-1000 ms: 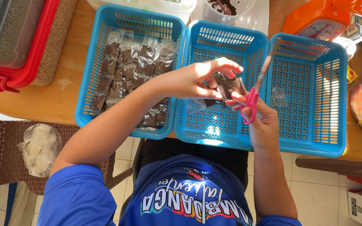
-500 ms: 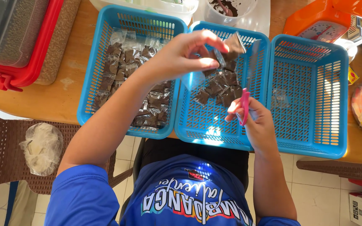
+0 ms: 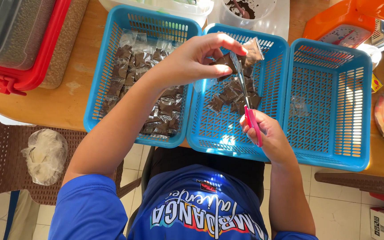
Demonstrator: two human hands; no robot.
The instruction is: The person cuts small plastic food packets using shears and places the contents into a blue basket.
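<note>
1. Overhead, a seated person's left hand (image 3: 192, 60) pinches a small clear packet (image 3: 241, 55) of dark brown filling betw. thumb & fingertips, held up over the middle blue basket (image 3: 210, 133).
2. Right hand (image 3: 267, 135) is closed round the pink handles of the scissors (image 3: 247, 102); blades look nearly pressed together at the packet's edge, tho how far they're parted can't be told.
3. Scissors' long axis runs near-vertical in frame: handles toward the person's body, tips pointing away & slightly left, up to the packet. Packet itself sits tilted, its clear flap sticking out to the right.
4. Cut pieces (image 3: 234, 95) lie heaped in the middle basket; uncut packet strips (image 3: 147, 84) fill the left basket (image 3: 98, 89). Right basket (image 3: 356, 111) holds one clear scrap (image 3: 299, 106).
5. Risk, as judged: blade tips sit v. close to the left thumb, so a slip could nick it. A cut too near the filling could split the seal & spill contents. A loosened pinch could drop the packet onto the heap below.
6. Red-rimmed bin (image 3: 27, 78) stands at far left on the wooden table (image 3: 67, 106).
</note>
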